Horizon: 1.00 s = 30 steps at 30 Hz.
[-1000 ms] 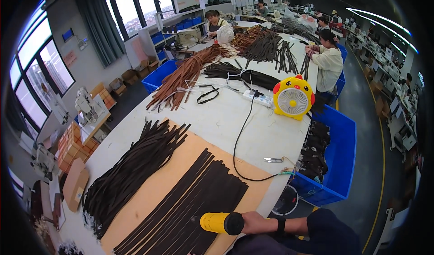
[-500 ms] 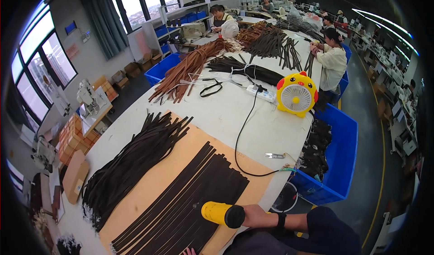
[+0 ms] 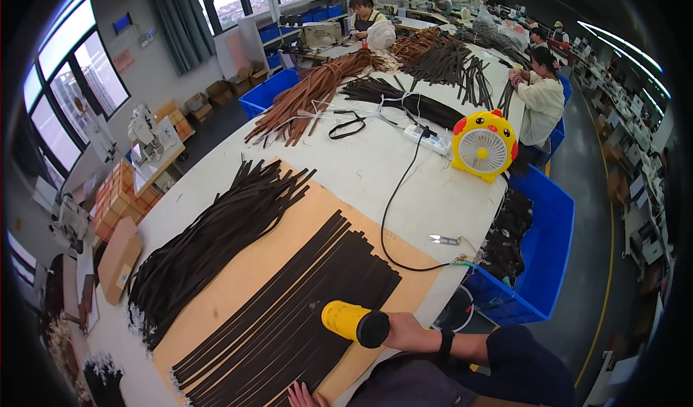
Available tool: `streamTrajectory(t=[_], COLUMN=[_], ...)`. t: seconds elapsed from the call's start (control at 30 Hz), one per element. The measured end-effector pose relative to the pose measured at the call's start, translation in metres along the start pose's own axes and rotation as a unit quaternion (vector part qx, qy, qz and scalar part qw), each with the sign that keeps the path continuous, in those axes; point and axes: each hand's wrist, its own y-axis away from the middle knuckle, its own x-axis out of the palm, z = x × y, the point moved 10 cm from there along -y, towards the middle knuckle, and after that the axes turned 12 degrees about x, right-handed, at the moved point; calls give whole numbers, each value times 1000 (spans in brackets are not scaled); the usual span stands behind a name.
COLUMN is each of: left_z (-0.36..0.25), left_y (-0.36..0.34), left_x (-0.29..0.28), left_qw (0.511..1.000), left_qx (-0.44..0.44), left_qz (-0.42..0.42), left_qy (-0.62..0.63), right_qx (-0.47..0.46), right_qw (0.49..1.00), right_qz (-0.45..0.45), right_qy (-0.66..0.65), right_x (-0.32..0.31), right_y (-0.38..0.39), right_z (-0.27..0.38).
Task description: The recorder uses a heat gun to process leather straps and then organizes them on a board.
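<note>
My right hand (image 3: 403, 333) is closed round the handle of a yellow heat gun (image 3: 342, 320) with a black rear cap. Its nozzle points left, just over a row of dark brown strips (image 3: 289, 313) laid side by side. The handle itself is mostly hidden by my hand and the gun's body. At the lower edge, my left hand (image 3: 303, 395) rests on the near part of the strips with its fingers stretched out, only partly in view. Under the strips is a tan sheet (image 3: 224, 291). A loose bundle of dark strips (image 3: 216, 241) lies to the left.
Thread snips (image 3: 443, 240) lie near the table's right edge, beside a black cord (image 3: 387, 219). Farther back stand a yellow chick-shaped fan (image 3: 484, 147) and a white power strip (image 3: 429, 140). Blue bins (image 3: 556, 226) flank the table. A co-worker (image 3: 543, 100) sits at the far right.
The whole view has shifted a little. More of my left hand shows on the strips at the lower edge. The heat gun stays over nearly the same part of the strips.
</note>
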Motion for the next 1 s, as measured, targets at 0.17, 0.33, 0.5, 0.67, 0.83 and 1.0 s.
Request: streamTrajectory(t=[0.17, 0.33, 0.5, 0.67, 0.83, 1.0], left_z=[3, 4, -1, 1, 2, 9], left_y=[-1, -1, -3, -1, 7, 5], left_x=[3, 3, -2, -2, -2, 7], left_qw=[1000, 1000, 1000, 1000, 1000, 999], left_qx=[-7, -15, -6, 6, -10, -28], left_qz=[16, 25, 6, -3, 18, 30], left_qy=[2, -1, 4, 4, 10, 14], right_qx=[29, -24, -5, 5, -46, 85], right_qw=[998, 995, 999, 1000, 994, 994], right_qz=[-49, 95, -16, -28, 102, -32], right_qy=[10, 16, 35, 5, 18, 65], right_x=[-6, 34, -5, -1, 38, 1], right_y=[-6, 11, -1, 9, 37, 28], right_z=[-16, 11, 3, 0, 24, -4])
